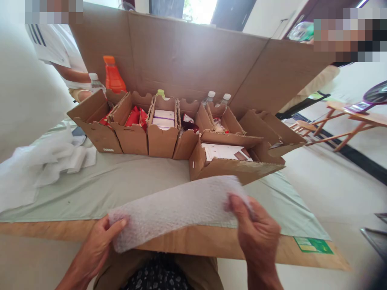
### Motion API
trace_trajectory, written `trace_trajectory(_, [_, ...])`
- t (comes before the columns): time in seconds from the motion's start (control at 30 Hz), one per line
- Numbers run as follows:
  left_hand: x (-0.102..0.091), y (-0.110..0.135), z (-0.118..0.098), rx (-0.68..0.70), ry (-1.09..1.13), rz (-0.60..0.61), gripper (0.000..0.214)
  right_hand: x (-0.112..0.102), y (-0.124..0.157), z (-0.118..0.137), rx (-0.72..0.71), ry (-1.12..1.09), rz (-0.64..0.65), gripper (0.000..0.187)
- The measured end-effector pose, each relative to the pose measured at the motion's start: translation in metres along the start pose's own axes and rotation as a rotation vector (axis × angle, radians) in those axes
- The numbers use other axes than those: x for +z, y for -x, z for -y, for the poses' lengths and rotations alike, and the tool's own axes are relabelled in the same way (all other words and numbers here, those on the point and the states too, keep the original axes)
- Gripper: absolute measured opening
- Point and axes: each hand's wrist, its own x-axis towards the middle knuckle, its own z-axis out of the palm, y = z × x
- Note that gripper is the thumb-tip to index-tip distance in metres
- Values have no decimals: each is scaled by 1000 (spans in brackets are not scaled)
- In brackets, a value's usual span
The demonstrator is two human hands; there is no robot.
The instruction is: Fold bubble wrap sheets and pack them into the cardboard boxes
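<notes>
A long strip of white, translucent foam or bubble wrap [178,209] stretches between my two hands above the table's front edge. My left hand [98,241] pinches its left end, thumb on top. At the right end, my right hand [256,229] grips the strip between thumb and fingers. The strip slants up toward the right, and I cannot make out whether anything lies inside it. Just beyond the strip stands a cardboard box [229,169] with white packs in it.
A row of open cardboard boxes [133,139] holds red packets and white boxes. Behind them rise an orange bottle [115,78] and a tall cardboard panel [193,60]. Crumpled white wrap [45,157] lies at left on the green cloth [136,177]. People sit beyond the panel.
</notes>
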Motion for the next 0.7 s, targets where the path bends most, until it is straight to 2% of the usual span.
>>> trace_trajectory(0.1, [-21,21,20,-105,19,-94,50,45,-9,12,-382,209,297,23])
trace_trajectory(0.13, [-24,27,27,-136,38,-124,52,64,-16,14,-467,270,368,26])
trace_trajectory(0.17, [-25,32,35,-163,68,-146,52,83,-24,14,-512,327,417,27])
trace_trajectory(0.23, [-20,37,47,-202,154,-150,51,117,-40,13,-514,384,453,26])
trace_trajectory(0.3, [-12,37,54,-239,249,-108,50,139,-51,10,-485,402,442,27])
trace_trajectory(0.37, [-6,33,57,-266,307,-79,49,146,-55,8,-476,423,416,38])
trace_trajectory(0.43, [-4,27,58,-274,315,-80,50,139,-50,7,-474,452,415,49])
trace_trajectory(0.57, [-12,17,54,-250,265,-111,56,121,-35,0,-447,552,545,37])
trace_trajectory(0.7, [-33,15,34,-206,154,-135,54,136,-31,-16,-427,587,629,32])
